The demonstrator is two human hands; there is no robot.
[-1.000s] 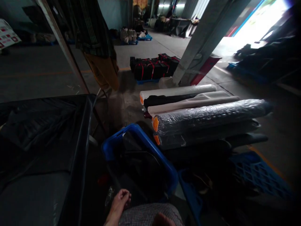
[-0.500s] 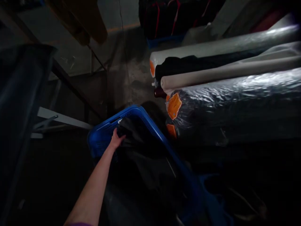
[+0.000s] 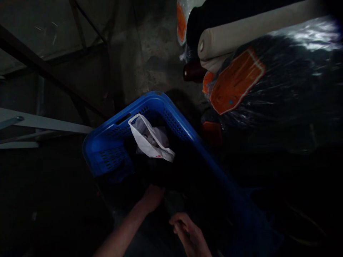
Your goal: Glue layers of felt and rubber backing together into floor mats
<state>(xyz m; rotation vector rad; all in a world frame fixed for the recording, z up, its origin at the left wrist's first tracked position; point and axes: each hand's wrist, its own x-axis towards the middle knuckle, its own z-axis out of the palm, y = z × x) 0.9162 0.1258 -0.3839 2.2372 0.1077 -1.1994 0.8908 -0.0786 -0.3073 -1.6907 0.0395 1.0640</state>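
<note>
A blue plastic basket [image 3: 154, 100] with slotted walls lies below me, its inside mostly in deep shadow. My left hand [image 3: 153, 197] reaches into it, closed on dark cloth, with its fingertips lost in the gloom. Beside it, lower and to the right, my right hand [image 3: 186, 226] has its fingers curled round the same dark cloth [image 3: 174, 202], which spans the gap between both hands. Toward the basket's far end sits an open white bag [image 3: 150, 141] with small pale items inside, too dim to name.
Rolls of material lie to the right: a beige roll [image 3: 241, 30] and a dark plastic-wrapped roll [image 3: 289, 82] with an orange label [image 3: 237, 82]. A pale metal bar [image 3: 50, 123] and dark frame legs [image 3: 48, 73] stand at the left. Concrete floor [image 3: 158, 50] shows beyond.
My left hand has drawn the dark cloth back from the basket's far end toward me, uncovering the white bag. My right hand has come into view. The view has shifted closer to the basket.
</note>
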